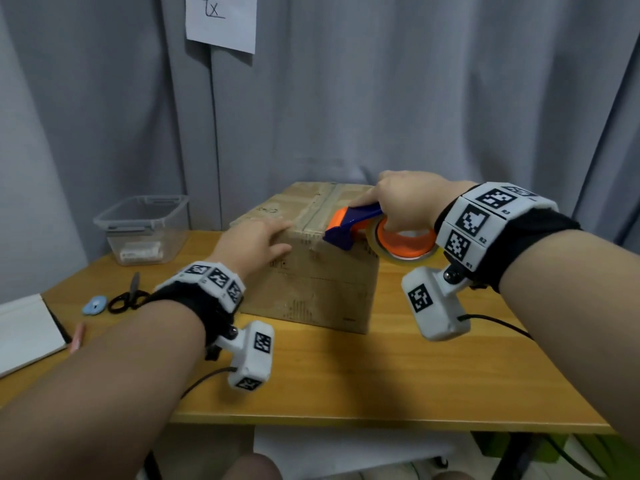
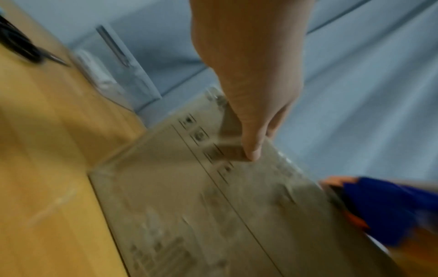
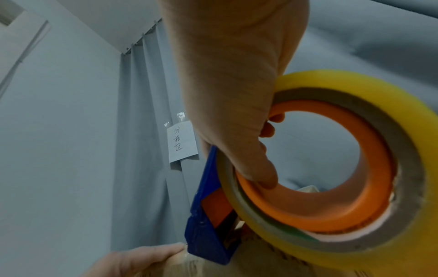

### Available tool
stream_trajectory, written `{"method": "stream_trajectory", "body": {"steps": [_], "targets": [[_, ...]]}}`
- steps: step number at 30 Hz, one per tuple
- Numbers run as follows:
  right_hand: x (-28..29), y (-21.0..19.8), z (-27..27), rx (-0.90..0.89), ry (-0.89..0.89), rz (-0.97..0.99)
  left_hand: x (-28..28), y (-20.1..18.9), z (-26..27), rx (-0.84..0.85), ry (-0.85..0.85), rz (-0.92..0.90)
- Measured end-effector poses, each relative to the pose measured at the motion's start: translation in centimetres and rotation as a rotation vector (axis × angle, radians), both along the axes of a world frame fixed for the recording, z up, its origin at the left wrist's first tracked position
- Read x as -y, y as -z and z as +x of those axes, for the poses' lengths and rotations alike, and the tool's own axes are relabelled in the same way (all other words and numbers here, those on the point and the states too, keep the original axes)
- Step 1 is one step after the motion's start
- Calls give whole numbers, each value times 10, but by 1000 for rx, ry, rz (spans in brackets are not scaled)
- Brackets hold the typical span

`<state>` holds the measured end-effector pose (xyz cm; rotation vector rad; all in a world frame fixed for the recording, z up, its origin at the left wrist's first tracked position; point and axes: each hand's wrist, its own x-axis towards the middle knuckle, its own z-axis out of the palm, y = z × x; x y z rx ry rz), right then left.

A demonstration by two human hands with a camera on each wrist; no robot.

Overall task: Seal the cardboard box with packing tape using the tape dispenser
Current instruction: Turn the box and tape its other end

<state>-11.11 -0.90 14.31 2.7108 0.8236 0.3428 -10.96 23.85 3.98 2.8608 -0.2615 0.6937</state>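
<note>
Dispenser at the box's near top edge, both hands on the job.
The box (image 1: 311,271) sits mid-table (image 1: 398,382). The right hand (image 1: 403,199) grasps the dispenser (image 1: 353,225), fingers hooked through the tape roll (image 1: 405,247), its blue nose on the box's taped seam. The left hand (image 1: 254,242) lies flat, fingers straight, on the box's left top edge.

The left wrist view is motion-blurred, leaving the cardboard box (image 2: 189,206) print unreadable, the tape dispenser (image 2: 388,209) cut off at right, and the scissors (image 2: 21,46) cut off at left.
</note>
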Motion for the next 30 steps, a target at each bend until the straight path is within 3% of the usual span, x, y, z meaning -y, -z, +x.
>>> {"method": "stream_trajectory", "body": {"steps": [6,14,19,23,30], "targets": [[1,5,-4,33,10,-8,-8,-6,-4,-11,-125,48],[6,-1,-4,-5,-1,-56,45,1,9,-27,127,34],[12,-15,-9,34,-72,-4,40,0,13,-47,54,1],[40,-25,-13,30,-3,-19,43,-1,9,-50,36,-14],[59,4,-10,5,33,10,49,-7,4,-66,23,38]]}}
